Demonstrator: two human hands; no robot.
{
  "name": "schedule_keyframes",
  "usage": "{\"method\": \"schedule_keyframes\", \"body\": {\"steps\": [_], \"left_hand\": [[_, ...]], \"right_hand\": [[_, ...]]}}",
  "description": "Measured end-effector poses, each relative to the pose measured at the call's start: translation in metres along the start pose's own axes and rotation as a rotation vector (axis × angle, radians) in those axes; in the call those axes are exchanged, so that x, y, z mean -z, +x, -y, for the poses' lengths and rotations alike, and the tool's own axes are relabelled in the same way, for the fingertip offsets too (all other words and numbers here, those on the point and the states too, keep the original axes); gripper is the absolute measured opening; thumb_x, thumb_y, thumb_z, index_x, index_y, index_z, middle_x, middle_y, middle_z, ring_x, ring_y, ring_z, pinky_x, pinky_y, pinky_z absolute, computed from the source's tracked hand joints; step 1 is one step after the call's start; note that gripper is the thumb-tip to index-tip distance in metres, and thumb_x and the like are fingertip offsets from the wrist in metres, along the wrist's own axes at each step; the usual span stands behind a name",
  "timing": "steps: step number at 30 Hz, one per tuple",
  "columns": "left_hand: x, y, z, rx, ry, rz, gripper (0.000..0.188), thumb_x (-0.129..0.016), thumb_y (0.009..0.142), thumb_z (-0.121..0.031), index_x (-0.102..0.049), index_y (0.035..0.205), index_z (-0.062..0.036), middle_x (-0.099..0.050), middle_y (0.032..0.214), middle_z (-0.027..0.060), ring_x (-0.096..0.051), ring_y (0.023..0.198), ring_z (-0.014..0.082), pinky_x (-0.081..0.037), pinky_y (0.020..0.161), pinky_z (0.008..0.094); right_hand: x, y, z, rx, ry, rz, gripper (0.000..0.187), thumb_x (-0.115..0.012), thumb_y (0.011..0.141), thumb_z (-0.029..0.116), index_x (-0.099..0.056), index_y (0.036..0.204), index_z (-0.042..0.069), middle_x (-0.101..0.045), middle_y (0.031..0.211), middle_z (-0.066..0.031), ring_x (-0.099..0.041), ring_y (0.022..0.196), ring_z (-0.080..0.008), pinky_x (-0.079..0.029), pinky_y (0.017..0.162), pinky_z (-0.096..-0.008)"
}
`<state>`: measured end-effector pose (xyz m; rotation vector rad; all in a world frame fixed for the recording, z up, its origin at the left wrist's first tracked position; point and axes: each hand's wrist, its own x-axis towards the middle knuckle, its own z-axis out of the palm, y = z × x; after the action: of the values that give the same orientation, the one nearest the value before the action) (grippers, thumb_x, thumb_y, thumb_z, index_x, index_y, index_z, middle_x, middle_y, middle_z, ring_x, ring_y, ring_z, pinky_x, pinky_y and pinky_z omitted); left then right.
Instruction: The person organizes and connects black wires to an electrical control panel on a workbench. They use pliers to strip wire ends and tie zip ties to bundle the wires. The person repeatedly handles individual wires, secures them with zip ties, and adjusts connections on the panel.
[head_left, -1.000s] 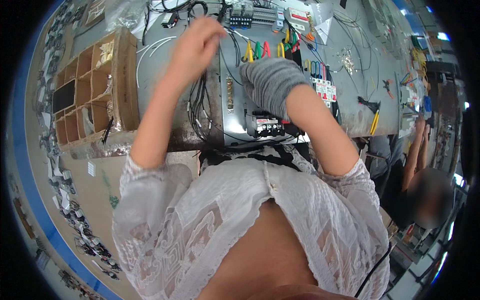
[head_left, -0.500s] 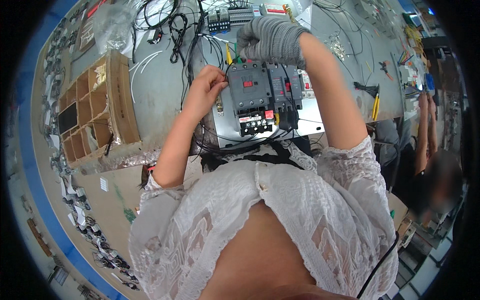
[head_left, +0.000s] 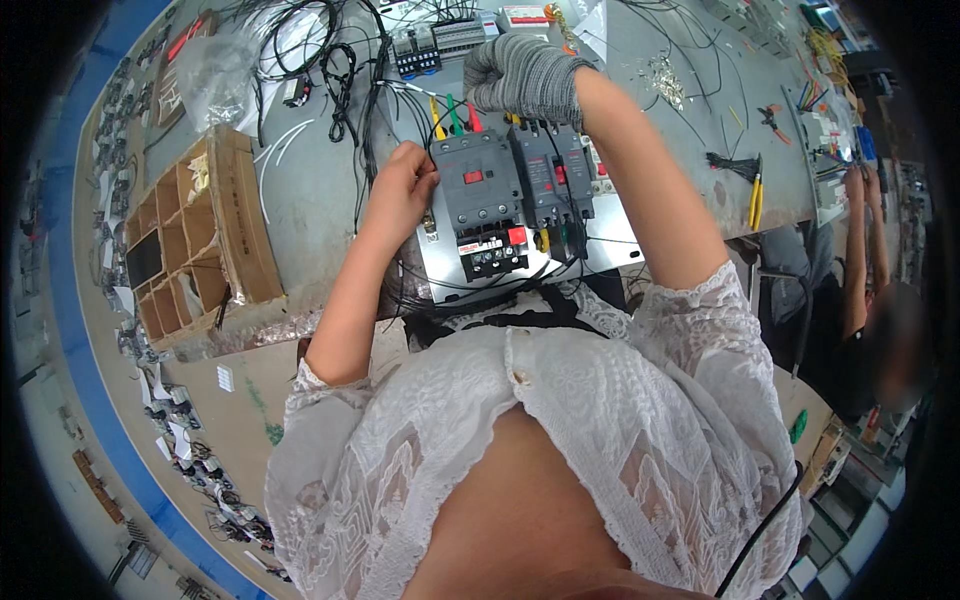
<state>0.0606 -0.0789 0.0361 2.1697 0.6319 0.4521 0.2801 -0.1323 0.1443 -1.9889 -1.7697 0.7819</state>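
Note:
A dark grey contactor with a red square on its front is fixed to a metal plate. Beside it stands a dark moulded breaker. Curled at the contactor's left edge is my bare left hand, closed; anything in its fingers is hidden. My right hand, in a grey knitted glove, is closed in a fist above the contactor's top edge; what it grips is out of sight. Yellow, green and red sleeves rise from the contactor's top terminals, just below the glove.
A divided cardboard box stands at the left, near black cable coils. Yellow-handled pliers, small pliers and a pile of small metal parts lie right. A person works at the far right.
The view has shifted slightly. My gloved right hand has risen a little from the contactor's top, and the red sleeve now shows beside the green one. My left hand stays at the contactor's left edge.

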Motion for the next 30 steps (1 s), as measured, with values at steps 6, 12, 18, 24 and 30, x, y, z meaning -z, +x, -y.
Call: {"method": "schedule_keyframes", "body": {"steps": [6, 12, 18, 24, 30], "left_hand": [[-0.007, 0.001, 0.007, -0.077, 0.11, -0.03, 0.013, -0.059, 0.071, 0.007, -0.05, 0.08, 0.0025, -0.052, 0.085, 0.0165, -0.053, 0.079, 0.036, -0.043, 0.069, 0.0392], [-0.008, 0.003, 0.003, -0.123, 0.204, -0.032, 0.018, -0.058, 0.069, 0.007, -0.056, 0.086, 0.0004, -0.053, 0.086, 0.0163, -0.052, 0.081, 0.0369, -0.043, 0.071, 0.0422], [-0.009, 0.003, 0.003, -0.045, 0.154, -0.012, 0.017, -0.058, 0.07, 0.006, -0.054, 0.086, 0.0012, -0.052, 0.085, 0.0165, -0.053, 0.082, 0.0372, -0.044, 0.07, 0.041], [-0.009, 0.0, 0.013, -0.068, 0.069, 0.011, 0.018, -0.058, 0.071, 0.006, -0.052, 0.088, 0.002, -0.051, 0.086, 0.0176, -0.054, 0.083, 0.0381, -0.044, 0.07, 0.0402], [-0.007, 0.004, 0.01, -0.054, 0.12, 0.043, 0.015, -0.056, 0.072, 0.006, -0.05, 0.086, 0.0033, -0.051, 0.087, 0.0184, -0.053, 0.083, 0.0396, -0.044, 0.07, 0.0426]], "right_hand": [[0.0, -0.006, 0.023, 0.075, -0.176, -0.061, 0.02, -0.064, 0.075, 0.019, -0.065, 0.089, 0.005, -0.066, 0.08, -0.0119, -0.062, 0.073, -0.0242, -0.05, 0.071, -0.0325], [-0.003, -0.003, 0.032, 0.041, -0.235, -0.035, 0.013, -0.063, 0.074, 0.013, -0.065, 0.083, 0.005, -0.064, 0.077, -0.0126, -0.062, 0.069, -0.0252, -0.051, 0.067, -0.0336], [-0.014, 0.015, 0.019, 0.095, -0.325, -0.071, 0.013, -0.065, 0.072, 0.015, -0.066, 0.077, 0.004, -0.064, 0.074, -0.0136, -0.062, 0.069, -0.0285, -0.051, 0.066, -0.0357], [-0.015, 0.019, 0.02, 0.064, -0.336, -0.053, 0.013, -0.064, 0.073, 0.016, -0.066, 0.076, 0.004, -0.063, 0.072, -0.0132, -0.061, 0.067, -0.029, -0.05, 0.066, -0.0359], [-0.003, 0.011, 0.021, 0.009, -0.271, -0.017, 0.014, -0.064, 0.074, 0.018, -0.065, 0.078, 0.004, -0.064, 0.073, -0.0127, -0.062, 0.069, -0.0266, -0.05, 0.066, -0.0355]]}}
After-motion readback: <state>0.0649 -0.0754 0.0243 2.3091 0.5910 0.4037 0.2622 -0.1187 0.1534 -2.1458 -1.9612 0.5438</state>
